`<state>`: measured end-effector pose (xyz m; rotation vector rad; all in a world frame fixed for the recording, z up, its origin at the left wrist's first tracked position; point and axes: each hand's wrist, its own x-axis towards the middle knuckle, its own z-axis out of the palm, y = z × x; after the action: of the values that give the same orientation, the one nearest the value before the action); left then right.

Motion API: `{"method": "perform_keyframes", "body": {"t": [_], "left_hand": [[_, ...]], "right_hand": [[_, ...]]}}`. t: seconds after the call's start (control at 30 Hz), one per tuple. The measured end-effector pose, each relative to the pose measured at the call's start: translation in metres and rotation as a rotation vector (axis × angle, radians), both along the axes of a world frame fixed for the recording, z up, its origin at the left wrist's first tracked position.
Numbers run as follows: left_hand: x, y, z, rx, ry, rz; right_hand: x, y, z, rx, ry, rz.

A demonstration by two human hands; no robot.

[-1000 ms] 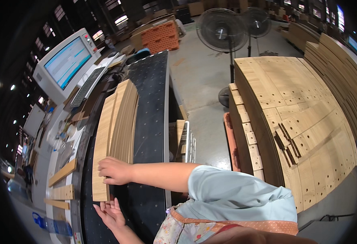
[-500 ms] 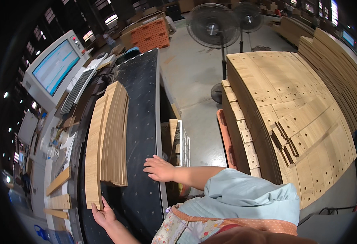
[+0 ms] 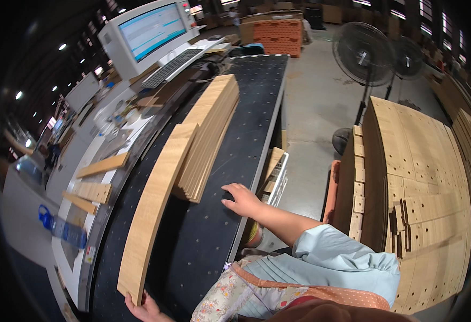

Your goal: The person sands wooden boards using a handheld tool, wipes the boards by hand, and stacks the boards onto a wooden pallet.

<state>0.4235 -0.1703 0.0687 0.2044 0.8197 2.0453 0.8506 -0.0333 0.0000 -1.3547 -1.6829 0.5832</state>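
A long light wooden strip [image 3: 157, 201] lies along the black perforated table [image 3: 219, 214], separated from a stack of similar strips [image 3: 209, 134] beside it. My left hand [image 3: 148, 309] grips the near end of that strip at the table's lower edge. My right hand [image 3: 242, 198] rests flat on the black table just right of the stack's near end, fingers spread, holding nothing.
A monitor [image 3: 149, 29] and keyboard [image 3: 174, 64] stand at the far left of the table. Short wood offcuts [image 3: 93, 177] and a blue bottle [image 3: 63, 228] lie on the left ledge. Tall stacks of drilled panels [image 3: 418, 177] and standing fans [image 3: 365, 53] fill the right.
My right hand left the strip stack and moved right onto the bare table. The single strip now lies apart from the stack, its near end in my left hand. The view tilted upward.
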Motion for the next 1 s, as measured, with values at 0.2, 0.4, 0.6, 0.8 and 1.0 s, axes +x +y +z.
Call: {"method": "perform_keyframes", "body": {"t": [0.2, 0.4, 0.6, 0.8, 1.0], "left_hand": [[-0.038, -0.136, -0.027, 0.038, -0.126, 0.179], [0.023, -0.212, -0.002, -0.240, 0.365, 0.493], [-0.080, -0.292, -0.032, -0.188, 0.022, 0.411], [-0.145, -0.296, 0.005, -0.448, 0.663, 0.162], [-0.115, -0.220, 0.009, -0.695, 1.283, 0.344]], "right_hand": [[-0.096, -0.015, 0.039, -0.541, 1.218, 0.668], [-0.172, -0.036, 0.029, -0.754, 1.393, 0.924], [-0.216, -0.066, 0.014, -1.202, 1.145, 0.761], [-0.186, -0.075, 0.034, -1.137, 0.490, 1.146], [-0.133, -0.054, 0.033, -0.560, 0.710, 0.706]]}}
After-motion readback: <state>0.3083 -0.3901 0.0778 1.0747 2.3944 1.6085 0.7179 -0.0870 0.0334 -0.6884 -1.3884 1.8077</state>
